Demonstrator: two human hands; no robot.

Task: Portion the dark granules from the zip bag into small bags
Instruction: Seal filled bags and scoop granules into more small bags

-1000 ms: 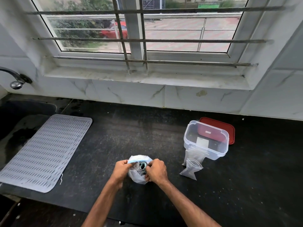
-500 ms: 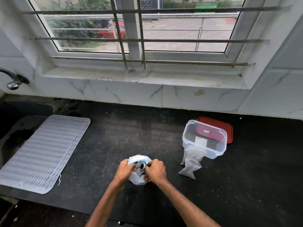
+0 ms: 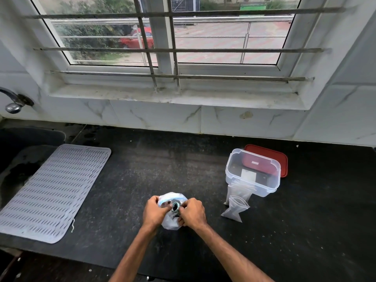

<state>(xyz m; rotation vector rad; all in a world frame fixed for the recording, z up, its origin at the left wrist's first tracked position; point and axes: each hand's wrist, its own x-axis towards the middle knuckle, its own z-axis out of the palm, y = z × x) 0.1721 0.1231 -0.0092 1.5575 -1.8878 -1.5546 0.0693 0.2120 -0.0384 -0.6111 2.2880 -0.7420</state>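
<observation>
A crumpled clear zip bag (image 3: 170,222) with a blue zip strip stands on the black counter, dark granules showing inside its gathered mouth. My left hand (image 3: 155,213) grips the bag's left side and my right hand (image 3: 192,214) pinches its top on the right. Small empty clear bags (image 3: 236,208) lie to the right, their upper ends tucked under a clear plastic box (image 3: 252,174).
A red lid (image 3: 281,159) lies behind the clear box. A grey ribbed drying mat (image 3: 50,190) covers the counter's left part, beside a dark sink (image 3: 12,155) and a tap (image 3: 14,102). A barred window and marble sill run along the back.
Both hands keep their hold on the zip bag and shift only slightly; the bag's mouth stays bunched between them.
</observation>
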